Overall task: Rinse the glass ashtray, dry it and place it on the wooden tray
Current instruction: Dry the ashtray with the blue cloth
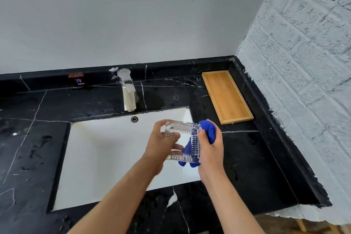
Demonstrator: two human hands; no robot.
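Note:
A square ribbed glass ashtray [187,138] is held tilted above the right side of the white sink [98,157]. My left hand [163,142] grips its left edge. My right hand [210,148] clutches a bunched blue cloth [209,131] that presses against the ashtray's right side and shows through the glass. The wooden tray [227,96] lies bare on the black counter, behind and to the right of my hands, close to the corner.
A chrome faucet [128,89] stands behind the sink with no water running. The black marble counter [28,138] surrounds the basin. A rough white brick wall [303,62] bounds the right side. A small "COLD" label [78,81] sits on the backsplash.

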